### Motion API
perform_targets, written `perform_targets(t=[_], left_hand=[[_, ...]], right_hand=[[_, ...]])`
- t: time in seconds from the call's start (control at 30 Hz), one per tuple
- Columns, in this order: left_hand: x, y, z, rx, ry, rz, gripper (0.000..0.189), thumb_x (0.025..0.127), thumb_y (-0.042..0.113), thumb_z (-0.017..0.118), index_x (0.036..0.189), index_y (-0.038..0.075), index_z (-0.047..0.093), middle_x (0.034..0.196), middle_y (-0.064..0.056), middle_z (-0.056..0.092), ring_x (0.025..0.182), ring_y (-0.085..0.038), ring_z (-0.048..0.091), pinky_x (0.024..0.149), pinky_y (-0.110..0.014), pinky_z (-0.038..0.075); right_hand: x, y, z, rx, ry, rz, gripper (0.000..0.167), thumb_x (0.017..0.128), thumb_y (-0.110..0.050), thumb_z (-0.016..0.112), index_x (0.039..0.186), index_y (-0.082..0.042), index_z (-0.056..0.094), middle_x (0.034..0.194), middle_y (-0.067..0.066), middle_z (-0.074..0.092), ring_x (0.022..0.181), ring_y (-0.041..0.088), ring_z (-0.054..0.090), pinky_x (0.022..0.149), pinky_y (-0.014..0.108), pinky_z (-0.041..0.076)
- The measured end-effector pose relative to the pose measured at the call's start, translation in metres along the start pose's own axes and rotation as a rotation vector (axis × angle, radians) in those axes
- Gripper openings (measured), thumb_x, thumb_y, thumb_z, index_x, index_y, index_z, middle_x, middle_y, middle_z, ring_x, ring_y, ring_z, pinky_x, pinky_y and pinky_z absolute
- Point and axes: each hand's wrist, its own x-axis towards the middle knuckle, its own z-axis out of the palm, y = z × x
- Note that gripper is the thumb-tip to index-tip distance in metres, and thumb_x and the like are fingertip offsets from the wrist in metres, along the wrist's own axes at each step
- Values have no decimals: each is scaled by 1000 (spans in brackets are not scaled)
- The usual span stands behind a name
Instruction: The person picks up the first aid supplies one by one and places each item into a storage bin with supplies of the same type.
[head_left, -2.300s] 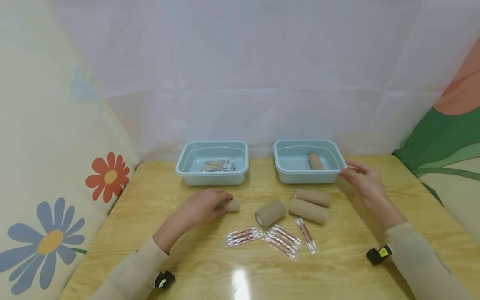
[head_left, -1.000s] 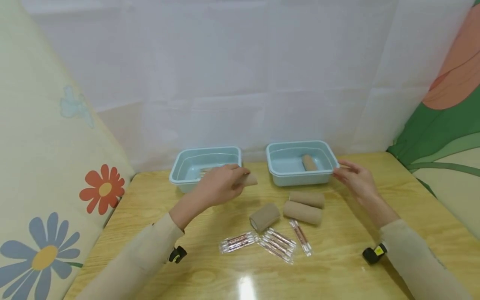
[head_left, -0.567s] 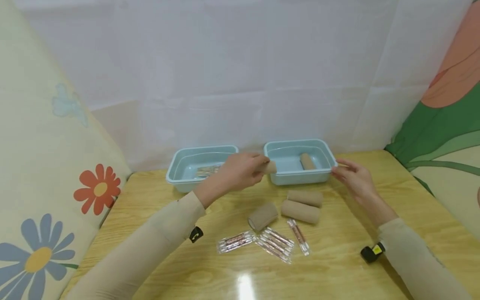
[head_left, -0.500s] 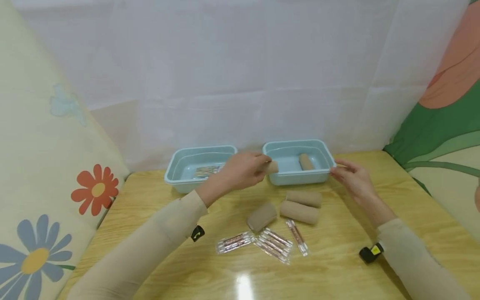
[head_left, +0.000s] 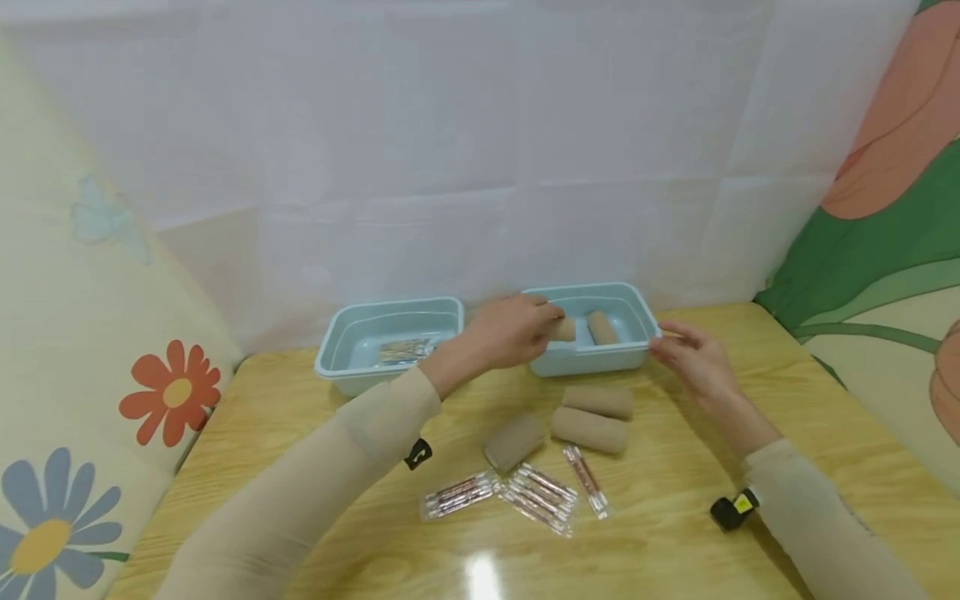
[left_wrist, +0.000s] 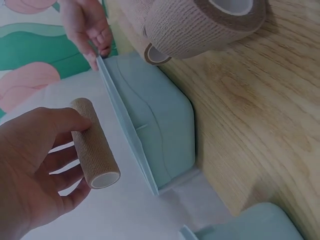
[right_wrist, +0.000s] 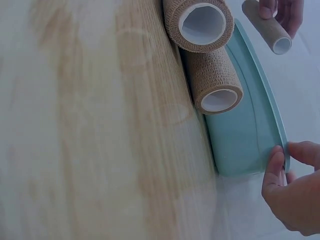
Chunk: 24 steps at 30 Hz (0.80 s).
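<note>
holding small bandage roll [left_wrist: 95, 145] with left hand [head_left: 513, 331], pinching tub [head_left: 592, 362] at rim with right hand [head_left: 693, 358]. probably light, slightly soft, not slippery; best gripped around middle.

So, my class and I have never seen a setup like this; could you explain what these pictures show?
There is no machine here: a person works with two bare hands. The wide picture is taken from the head, looking forward and down; the other two come from the left and right wrists. On the wood-grain table stand two blue bins. The left bin holds packets of thin sticks; the right bin holds one tan roll. In front lie three more rolls and some clear packets. The left hand holds another slim roll near the right bin's left end, while the right hand pinches that bin's rim.
</note>
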Motion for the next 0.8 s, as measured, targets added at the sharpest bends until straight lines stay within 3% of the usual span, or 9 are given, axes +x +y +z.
perform_targets(t=[0.23, 0.47, 0.8], left_hand=[[13, -1, 3, -33, 10, 14, 36, 99, 10, 63, 135, 11, 64, 123, -7, 67, 105, -26, 64, 88, -39, 53], [24, -4, 11, -38, -16, 68, 38, 98, 3, 63, 135, 11, 64, 128, -8, 64, 113, -26, 61, 94, -40, 50], [31, -10, 26, -55, -22, 24, 38, 98, -1, 62, 134, 13, 65, 127, -7, 65, 113, -26, 62, 93, -39, 51]], right_hand=[[0, 2, 5, -7, 9, -11, 48, 95, 4, 67, 139, 12, 49, 94, 4, 70, 87, 11, 71, 86, 24, 54], [0, 3, 9, -11, 4, -13, 55, 95, 2, 69, 142, 15, 44, 96, 6, 69, 88, 12, 70, 87, 24, 54], [-2, 4, 10, -18, 6, -17, 55, 95, 3, 69, 143, 15, 44, 92, 3, 69, 85, 11, 70, 85, 23, 54]])
